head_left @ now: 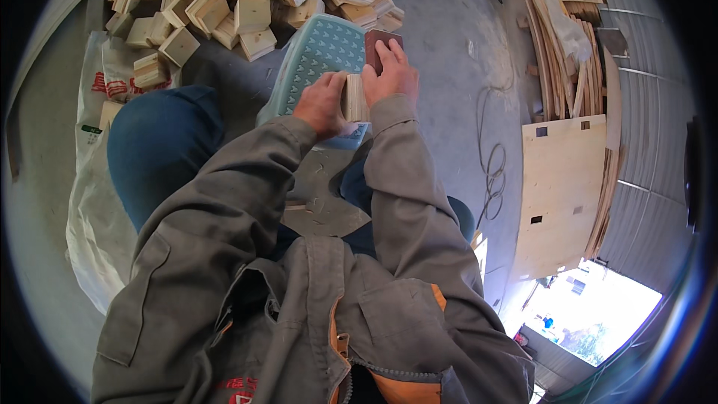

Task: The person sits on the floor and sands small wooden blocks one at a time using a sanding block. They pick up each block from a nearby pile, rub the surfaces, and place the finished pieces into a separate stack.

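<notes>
My left hand (321, 105) is closed around a plywood block (354, 99), its layered edge turned up toward me. Right beside that block, my right hand (393, 75) grips a reddish-brown rectangular block (384, 43), fingers laid over its top. Both hands are over the near right part of a teal plastic stool (320, 39) with a raised pattern on its top. The fingertips of my left hand and the underside of the brown block are hidden.
Beyond the stool lies a heap of plywood blocks (250, 15). A white sack (90, 202) spreads at the left. On the right, a cable (490, 172) runs over the concrete floor, near leaning wooden boards (562, 187) along a metal wall.
</notes>
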Demonstrator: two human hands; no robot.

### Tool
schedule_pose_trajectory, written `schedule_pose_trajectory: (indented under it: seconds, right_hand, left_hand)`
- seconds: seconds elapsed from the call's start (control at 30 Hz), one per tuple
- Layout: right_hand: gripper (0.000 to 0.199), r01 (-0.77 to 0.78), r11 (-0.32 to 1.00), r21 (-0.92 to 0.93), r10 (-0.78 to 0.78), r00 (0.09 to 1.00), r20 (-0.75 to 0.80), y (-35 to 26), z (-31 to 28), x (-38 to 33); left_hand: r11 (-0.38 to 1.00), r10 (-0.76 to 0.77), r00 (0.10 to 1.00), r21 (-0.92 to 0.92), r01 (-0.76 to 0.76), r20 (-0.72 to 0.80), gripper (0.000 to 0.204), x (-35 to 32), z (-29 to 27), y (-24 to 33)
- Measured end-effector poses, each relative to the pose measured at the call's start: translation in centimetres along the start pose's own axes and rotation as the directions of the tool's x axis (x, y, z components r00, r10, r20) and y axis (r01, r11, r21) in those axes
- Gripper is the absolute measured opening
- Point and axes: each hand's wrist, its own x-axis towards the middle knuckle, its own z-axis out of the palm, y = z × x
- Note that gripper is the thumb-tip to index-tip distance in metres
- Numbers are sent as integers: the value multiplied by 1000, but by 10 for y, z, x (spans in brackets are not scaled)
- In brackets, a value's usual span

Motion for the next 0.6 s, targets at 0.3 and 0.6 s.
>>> schedule_pose_trajectory:
  seconds: [0.3,0.6]
  right_hand:
    - [60,179,983,25,-176,979,-104,30,-10,-110]
    - [64,228,971,71,-214,963,-161,48,-17,-155]
  left_hand:
    - [999,17,1000,29,-17,-22,99,-1,5,-10]
    - [1000,-7,1000,24,7,6,98,2,5,-4]
